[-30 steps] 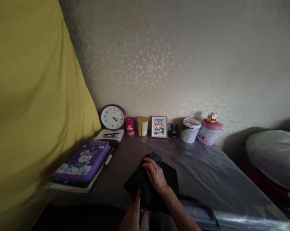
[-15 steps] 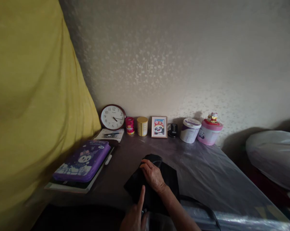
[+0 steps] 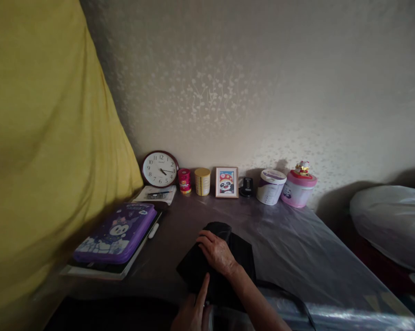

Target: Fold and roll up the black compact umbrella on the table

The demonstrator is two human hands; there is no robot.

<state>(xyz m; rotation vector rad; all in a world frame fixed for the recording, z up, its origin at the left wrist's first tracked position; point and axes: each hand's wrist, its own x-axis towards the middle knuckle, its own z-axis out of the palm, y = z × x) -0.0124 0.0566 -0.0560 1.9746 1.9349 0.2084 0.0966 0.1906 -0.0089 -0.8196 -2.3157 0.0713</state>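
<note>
A black fabric bag (image 3: 242,253) with a strap (image 3: 290,296) trailing to the right lies near the front of the table. My right hand (image 3: 217,253) rests on its upper part, fingers bent over the fabric and closed on it. Below it, at the bottom edge of the view, my left hand (image 3: 192,315) touches the bag's near side. Its index finger is stretched along the fabric, while the thumb and other fingers are curled low near a small shiny bit. What they hold there is too dark to make out.
Along the wall stand a clock (image 3: 160,169), a red can (image 3: 184,181), a yellow can (image 3: 202,182), a picture frame (image 3: 227,182), a white tub (image 3: 271,187) and a pink tub (image 3: 298,189). A purple case (image 3: 116,234) lies on books at left, beside a yellow curtain (image 3: 48,138).
My right hand has shifted slightly left on the bag. The left index fingertip sits a little lower and further right. The whole view has moved slightly.
</note>
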